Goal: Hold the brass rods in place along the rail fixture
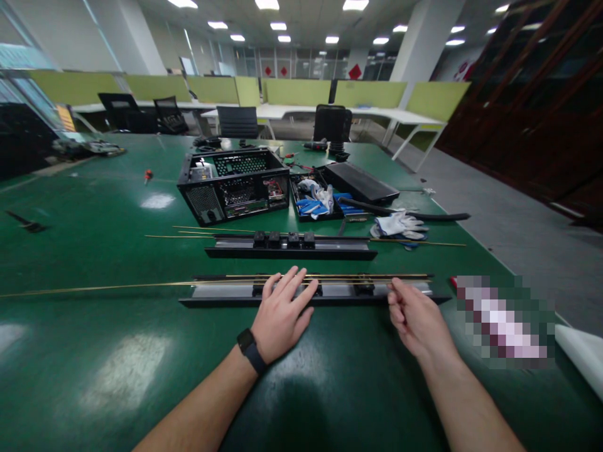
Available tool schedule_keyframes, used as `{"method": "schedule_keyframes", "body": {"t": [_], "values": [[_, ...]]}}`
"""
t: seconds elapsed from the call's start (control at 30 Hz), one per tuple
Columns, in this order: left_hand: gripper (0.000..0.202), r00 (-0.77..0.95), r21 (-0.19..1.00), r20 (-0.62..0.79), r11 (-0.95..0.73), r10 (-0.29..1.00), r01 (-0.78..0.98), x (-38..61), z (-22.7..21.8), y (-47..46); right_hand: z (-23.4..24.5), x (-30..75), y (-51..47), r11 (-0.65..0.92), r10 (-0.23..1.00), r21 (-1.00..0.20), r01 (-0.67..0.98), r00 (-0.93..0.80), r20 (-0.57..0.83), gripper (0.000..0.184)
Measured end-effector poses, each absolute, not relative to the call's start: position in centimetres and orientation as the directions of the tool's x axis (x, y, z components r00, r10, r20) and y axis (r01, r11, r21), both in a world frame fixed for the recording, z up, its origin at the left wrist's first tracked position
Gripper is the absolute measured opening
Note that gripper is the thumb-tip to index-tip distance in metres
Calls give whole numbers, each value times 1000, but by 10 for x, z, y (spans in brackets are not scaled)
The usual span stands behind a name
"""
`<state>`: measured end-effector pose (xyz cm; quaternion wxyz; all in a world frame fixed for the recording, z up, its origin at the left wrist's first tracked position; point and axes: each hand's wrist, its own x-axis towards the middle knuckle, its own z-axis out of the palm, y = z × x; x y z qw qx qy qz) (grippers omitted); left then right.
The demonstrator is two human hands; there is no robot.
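A long dark rail (pixel 342 301) with a silvery inner strip lies across the green table in front of me. Thin brass-coloured rods (pixel 117 287) run along it, one reaching far out to the left. My left hand (pixel 281 314), wearing a black wristwatch (pixel 252 350), rests over the rail's middle with its fingers spread across the rods. At the rail's right part, my right hand (pixel 412 317) has its thumb and forefinger pinched at a rod. A black block (pixel 364 284) sits in the rail between my hands; other blocks are partly hidden under my left hand.
Behind lies a second rail (pixel 292 253) with several black blocks and more rods. Farther back are an open computer case (pixel 235 188), a tray with gloves (pixel 315 199), a black panel (pixel 360 181) and another glove (pixel 400 225). A pixelated object (pixel 502 320) lies right.
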<state>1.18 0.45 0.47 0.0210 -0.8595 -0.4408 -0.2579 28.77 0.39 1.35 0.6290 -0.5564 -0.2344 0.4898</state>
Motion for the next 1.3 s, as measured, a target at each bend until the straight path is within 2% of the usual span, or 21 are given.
{"method": "schedule_keyframes", "body": {"t": [0.13,0.33,0.53,0.73,1.0,1.2,1.3], "values": [[49,478,193,454,-607,752,771,12,4,5,15,284,3,-160,905,-938,-309,333,-264,44],[49,477,192,463,-610,747,769,13,6,4,13,287,4,-93,867,-928,-362,429,-254,42],[49,479,192,458,-609,749,769,12,7,4,14,283,2,-133,901,-936,-326,354,-252,41],[48,481,188,462,-613,745,768,12,5,4,14,285,3,-101,873,-927,-362,415,-257,42],[49,478,184,476,-615,738,767,13,6,4,10,284,3,-136,905,-938,-320,345,-249,41],[48,480,185,461,-610,747,771,12,5,4,7,290,4,-109,887,-933,-343,389,-247,35],[48,480,188,455,-608,750,772,12,4,5,7,299,6,-64,840,-929,-364,484,-247,32]]}}
